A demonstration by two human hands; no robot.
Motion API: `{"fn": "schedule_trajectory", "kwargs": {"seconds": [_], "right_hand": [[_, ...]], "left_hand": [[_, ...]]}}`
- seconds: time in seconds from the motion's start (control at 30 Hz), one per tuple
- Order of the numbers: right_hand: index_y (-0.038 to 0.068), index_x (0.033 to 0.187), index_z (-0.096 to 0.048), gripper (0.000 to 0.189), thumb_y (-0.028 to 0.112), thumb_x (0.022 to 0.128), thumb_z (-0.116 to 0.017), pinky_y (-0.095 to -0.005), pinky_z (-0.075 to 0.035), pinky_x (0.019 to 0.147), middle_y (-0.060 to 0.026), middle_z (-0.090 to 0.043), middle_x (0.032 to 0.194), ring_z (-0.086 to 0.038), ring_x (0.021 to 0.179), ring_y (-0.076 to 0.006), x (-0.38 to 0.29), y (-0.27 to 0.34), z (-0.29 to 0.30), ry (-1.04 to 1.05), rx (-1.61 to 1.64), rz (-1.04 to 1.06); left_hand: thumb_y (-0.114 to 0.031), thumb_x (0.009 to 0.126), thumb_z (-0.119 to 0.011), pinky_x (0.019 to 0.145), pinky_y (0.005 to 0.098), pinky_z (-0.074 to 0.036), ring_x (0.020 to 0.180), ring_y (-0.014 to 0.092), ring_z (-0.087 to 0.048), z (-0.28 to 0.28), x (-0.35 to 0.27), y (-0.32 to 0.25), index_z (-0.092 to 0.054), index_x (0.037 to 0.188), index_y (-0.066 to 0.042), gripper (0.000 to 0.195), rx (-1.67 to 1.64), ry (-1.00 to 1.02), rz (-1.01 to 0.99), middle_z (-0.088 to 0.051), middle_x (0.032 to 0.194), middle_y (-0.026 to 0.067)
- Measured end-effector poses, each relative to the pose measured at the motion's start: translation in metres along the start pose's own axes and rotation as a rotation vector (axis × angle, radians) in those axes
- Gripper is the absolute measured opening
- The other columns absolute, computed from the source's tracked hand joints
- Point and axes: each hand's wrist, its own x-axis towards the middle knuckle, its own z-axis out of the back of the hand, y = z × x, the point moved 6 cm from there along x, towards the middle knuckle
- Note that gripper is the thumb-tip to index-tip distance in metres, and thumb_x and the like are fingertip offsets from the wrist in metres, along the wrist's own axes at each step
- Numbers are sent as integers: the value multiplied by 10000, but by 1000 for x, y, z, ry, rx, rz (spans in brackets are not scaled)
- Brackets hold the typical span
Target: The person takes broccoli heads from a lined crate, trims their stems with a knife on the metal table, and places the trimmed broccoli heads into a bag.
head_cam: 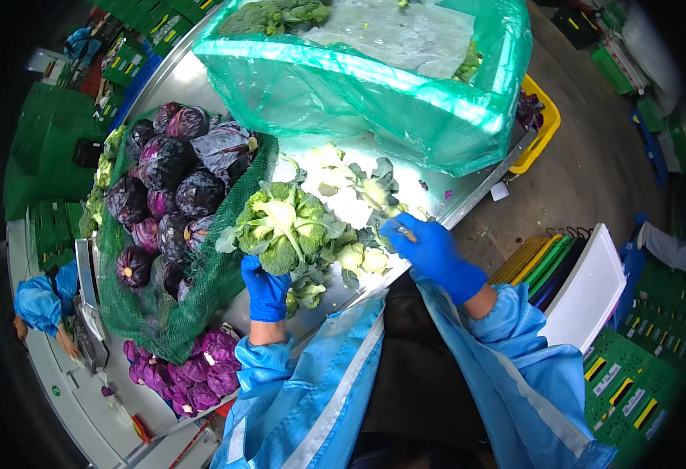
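My left hand [265, 290], in a blue glove, grips a broccoli head [284, 225] from below. The broccoli's pale cut stem faces up, with a few leaves about it. In a second blue glove, my right hand [431, 246] is closed around a small tool handle [405, 233]; the rest of the tool is hidden or blurred. Trimmed broccoli stems and leaves [372, 190] lie on the metal table [234, 313] between and beyond the hands. More pale stem pieces [362, 259] rest near the table's edge, left of my right hand.
A green mesh bag [226, 234] of red cabbages [164, 161] lies at left, with purple cauliflower [202, 372] below it. A crate lined with green plastic film [349, 88] holds broccoli [272, 17] at the back. A yellow crate [545, 129] stands right; a co-worker [47, 299] is far left.
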Motion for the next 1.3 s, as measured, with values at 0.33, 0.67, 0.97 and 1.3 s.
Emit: {"fn": "schedule_trajectory", "kwargs": {"seconds": [0.33,0.67,0.97,1.3], "right_hand": [[82,866,-590,253,329,864,-647,-398,-438,518,-128,-561,602,-596,565,-316,2,26,-17,63,-43,87],[113,778,-599,249,352,847,-618,-402,-452,505,-113,-567,593,-586,541,-318,10,50,-8,371,-351,545],[111,815,-589,261,370,846,-591,-424,-460,534,-138,-595,647,-600,588,-338,20,45,-53,490,-437,582],[120,781,-611,200,317,792,-574,-446,-479,542,-107,-612,659,-616,609,-320,38,59,-99,487,-662,802]], "left_hand": [[-129,692,-529,1037,507,-418,1204,353,-511,-3,-16,-5,-409,1353,-15,682,120,0,38,-505,1324,173],[-136,649,-618,1017,407,-425,1175,279,-531,-16,-6,-43,-424,1359,-40,742,522,-124,303,-542,1285,104],[-12,681,-537,816,254,-479,733,137,-605,-15,-25,-73,-346,1397,22,742,859,-153,249,-629,971,83],[-200,725,-624,1015,378,-414,1180,255,-524,-6,-23,-69,-354,1408,-12,758,887,-8,568,-517,1299,127]]}}
